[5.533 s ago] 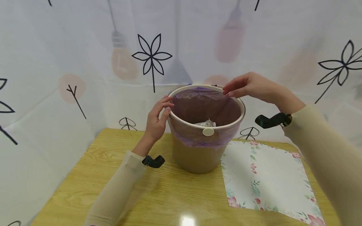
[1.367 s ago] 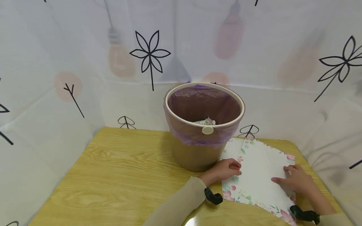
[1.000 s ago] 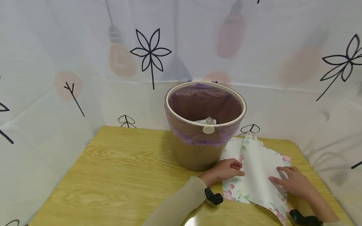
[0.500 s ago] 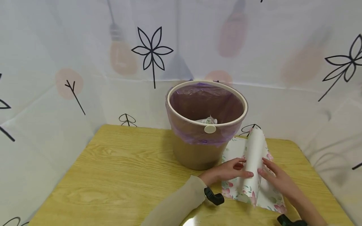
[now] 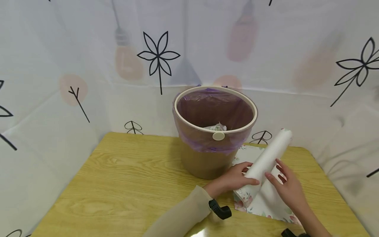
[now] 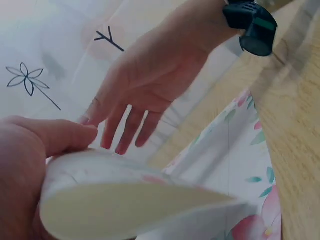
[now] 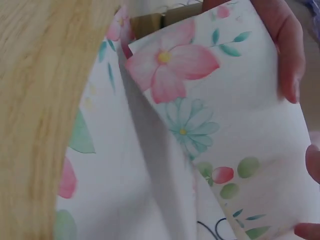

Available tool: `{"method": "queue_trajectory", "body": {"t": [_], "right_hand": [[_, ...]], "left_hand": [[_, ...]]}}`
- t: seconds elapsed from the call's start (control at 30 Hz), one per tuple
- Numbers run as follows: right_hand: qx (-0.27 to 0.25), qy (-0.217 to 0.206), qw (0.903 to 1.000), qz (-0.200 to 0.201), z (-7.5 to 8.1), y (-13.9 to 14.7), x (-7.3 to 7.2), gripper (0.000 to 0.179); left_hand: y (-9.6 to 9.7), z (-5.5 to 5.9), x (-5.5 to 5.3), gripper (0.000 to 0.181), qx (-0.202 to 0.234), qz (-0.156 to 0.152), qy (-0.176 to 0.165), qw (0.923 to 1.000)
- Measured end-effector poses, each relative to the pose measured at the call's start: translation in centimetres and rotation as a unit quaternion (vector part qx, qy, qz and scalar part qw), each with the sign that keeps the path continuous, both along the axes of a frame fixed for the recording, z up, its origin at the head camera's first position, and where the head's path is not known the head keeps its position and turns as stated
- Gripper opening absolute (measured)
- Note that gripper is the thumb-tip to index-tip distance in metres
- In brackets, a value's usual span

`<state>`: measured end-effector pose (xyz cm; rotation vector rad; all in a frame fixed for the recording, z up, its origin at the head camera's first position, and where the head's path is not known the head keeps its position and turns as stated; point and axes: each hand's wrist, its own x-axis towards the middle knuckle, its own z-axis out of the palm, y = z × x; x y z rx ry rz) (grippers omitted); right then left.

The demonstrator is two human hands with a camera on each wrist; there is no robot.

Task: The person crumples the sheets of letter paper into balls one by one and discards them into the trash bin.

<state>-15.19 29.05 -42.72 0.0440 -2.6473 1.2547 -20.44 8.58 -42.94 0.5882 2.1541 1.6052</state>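
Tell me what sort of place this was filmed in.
Probably a staged indoor recording corner: a creased, printed backdrop hangs behind a wood-grain table, a lined bin stands on the tabletop, and the person wears a black wrist device.

The paper (image 5: 267,159), flat on the desk (image 5: 118,174) earlier, is now partly rolled and slanted; left grip (image 5: 236,176) and right grip (image 5: 288,189) have moved to it from the bin (image 5: 204,164).
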Motion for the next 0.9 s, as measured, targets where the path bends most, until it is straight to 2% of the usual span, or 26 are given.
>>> {"method": "queue_trajectory", "body": {"t": [0.1,0.27,0.37,0.5,0.53,0.7,0.8,0.9], "right_hand": [[-0.014,0.043,0.9989,-0.013,0.6,0.0,0.0,0.08],[-0.039,0.088,0.9949,-0.03,1.9,-0.2,-0.1,0.088],[-0.012,0.123,0.9909,-0.054,2.5,-0.3,-0.1,0.089],[0.046,0.19,0.9786,-0.065,2.9,-0.4,-0.2,0.09],[0.056,0.201,0.9761,-0.06,2.9,-0.4,-0.2,0.09],[0.068,0.219,0.9729,-0.028,2.6,-0.6,-0.3,0.088],[0.074,0.247,0.9659,-0.021,2.5,-0.5,-0.4,0.087],[0.085,0.278,0.9566,-0.01,2.7,-0.4,-0.6,0.096]], "left_hand": [[-0.4,0.2,0.1,0.057,-0.026,-0.001,0.057,0.9981],[-1.2,1.2,0.3,0.058,-0.077,-0.001,0.136,0.9877],[-1.5,1.8,0.4,0.059,-0.12,-0.008,0.186,0.9752],[-1.7,2.2,0.5,0.063,-0.172,-0.015,0.251,0.9526],[-1.8,2.3,0.5,0.063,-0.177,-0.014,0.26,0.9493],[-1.9,2.5,0.4,0.061,-0.148,-0.011,0.291,0.9452],[-2.1,2.7,0.5,0.063,-0.134,-0.005,0.29,0.9477],[-2.2,3.0,0.7,0.062,-0.13,0.007,0.288,0.9487]]}}
